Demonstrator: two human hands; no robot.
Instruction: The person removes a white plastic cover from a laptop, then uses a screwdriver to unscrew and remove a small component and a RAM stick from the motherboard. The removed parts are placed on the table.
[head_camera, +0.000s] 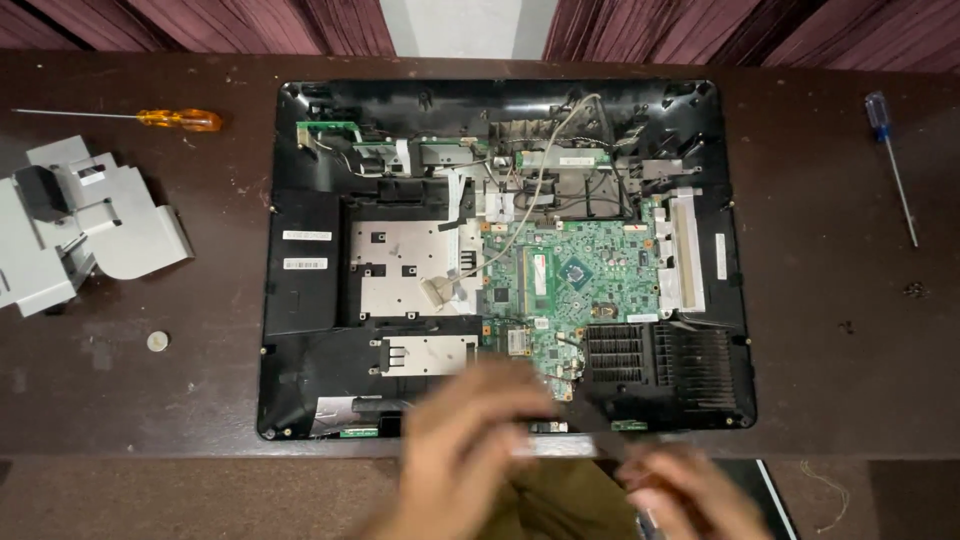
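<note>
Dark brown bench (840, 330): opened computer (505, 255) at centre, green circuit board (570, 280) exposed. Left hand (460, 450) and right hand (690, 490) blurred at near edge; grip cannot be told.

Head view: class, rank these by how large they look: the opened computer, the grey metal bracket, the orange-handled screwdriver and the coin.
1. Opened computer
2. Grey metal bracket
3. Orange-handled screwdriver
4. Coin
All lie on one table, so nearness hardly skews this.

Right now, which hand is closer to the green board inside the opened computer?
Probably the left hand. It is blurred but lies over the bottom edge of the opened computer, just below the green board. The right hand sits lower, off the case.
</note>
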